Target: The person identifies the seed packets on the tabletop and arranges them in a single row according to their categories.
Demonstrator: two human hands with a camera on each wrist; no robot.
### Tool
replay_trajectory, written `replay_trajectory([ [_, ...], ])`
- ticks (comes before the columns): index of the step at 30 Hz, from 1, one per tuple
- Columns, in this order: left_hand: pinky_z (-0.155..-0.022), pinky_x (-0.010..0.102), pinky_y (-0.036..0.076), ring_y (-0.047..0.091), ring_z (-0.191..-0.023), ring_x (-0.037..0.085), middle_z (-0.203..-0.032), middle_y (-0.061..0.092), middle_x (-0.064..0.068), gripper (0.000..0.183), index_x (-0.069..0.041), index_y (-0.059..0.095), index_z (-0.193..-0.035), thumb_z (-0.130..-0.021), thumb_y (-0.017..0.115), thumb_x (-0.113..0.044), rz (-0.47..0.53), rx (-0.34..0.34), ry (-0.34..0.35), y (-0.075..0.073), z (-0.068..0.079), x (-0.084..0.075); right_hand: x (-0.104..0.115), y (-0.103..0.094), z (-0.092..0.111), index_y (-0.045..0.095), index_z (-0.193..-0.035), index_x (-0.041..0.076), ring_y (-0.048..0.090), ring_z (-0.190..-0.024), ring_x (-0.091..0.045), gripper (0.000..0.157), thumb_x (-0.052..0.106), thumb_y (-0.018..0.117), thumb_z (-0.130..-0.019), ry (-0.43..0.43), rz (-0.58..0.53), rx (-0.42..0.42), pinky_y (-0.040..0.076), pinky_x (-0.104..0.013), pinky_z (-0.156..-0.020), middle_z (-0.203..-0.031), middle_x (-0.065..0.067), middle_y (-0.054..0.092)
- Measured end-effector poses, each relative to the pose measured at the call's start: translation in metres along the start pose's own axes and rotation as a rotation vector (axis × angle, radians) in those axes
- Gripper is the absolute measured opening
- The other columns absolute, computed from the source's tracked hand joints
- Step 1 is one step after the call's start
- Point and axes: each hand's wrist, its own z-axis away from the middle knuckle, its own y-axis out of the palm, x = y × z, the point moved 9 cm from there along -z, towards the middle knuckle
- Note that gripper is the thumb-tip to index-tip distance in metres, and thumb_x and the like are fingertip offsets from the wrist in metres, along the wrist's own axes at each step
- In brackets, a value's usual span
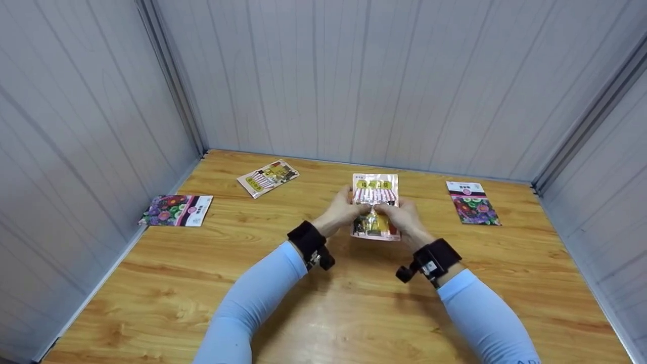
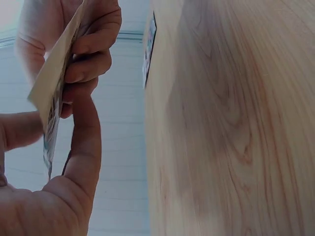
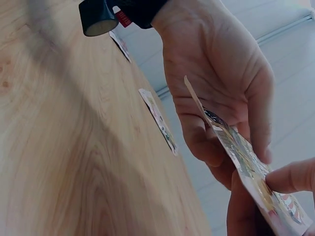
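Both hands hold one flat pink-and-yellow packet (image 1: pixel 375 194) with a striped awning print, raised above the table. My left hand (image 1: pixel 338 213) grips its left edge, thumb on the printed front and fingers behind. On the opposite edge my right hand (image 1: pixel 405 218) grips it the same way, the two thumbs nearly meeting at the middle. Edge-on in the left wrist view, the packet (image 2: pixel 53 88) shows fingers of both hands behind it. The right wrist view shows the packet's printed face (image 3: pixel 246 164) with a thumb against it.
A similar pink-and-yellow packet (image 1: pixel 268 178) lies at the back left of the wooden table (image 1: pixel 354 308). A flower-printed packet (image 1: pixel 177 210) lies at the left edge, another flower packet (image 1: pixel 473 203) at the right. Pale panel walls (image 1: pixel 323 81) enclose the back and sides.
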Motion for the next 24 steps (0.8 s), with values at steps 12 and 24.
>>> replay_trajectory([
  [12, -0.128, 0.052, 0.05, 0.063, -0.143, 0.042, -0.165, 0.051, 0.03, 0.093, -0.001, 0.028, -0.172, -0.095, 0.08, -0.001, -0.031, -0.016, -0.004, -0.01, 0.003, 0.002, -0.007, 0.009, 0.0, 0.073, -0.101, 0.007, 0.053, -0.056, -0.006, 0.007, 0.006, 0.079, -0.098, 0.011, 0.001, 0.033, 0.046, -0.02, -0.049, -0.071, 0.007, 0.065],
  [24, -0.107, 0.039, 0.064, 0.076, -0.109, 0.027, -0.151, 0.065, 0.031, 0.097, -0.001, 0.021, -0.175, -0.097, 0.079, -0.001, -0.006, 0.001, -0.026, -0.023, 0.007, 0.006, -0.009, 0.015, 0.002, 0.072, -0.124, -0.002, 0.067, -0.062, -0.008, 0.027, 0.01, 0.079, -0.101, 0.018, 0.012, 0.083, 0.058, -0.022, -0.055, -0.078, 0.004, 0.073],
])
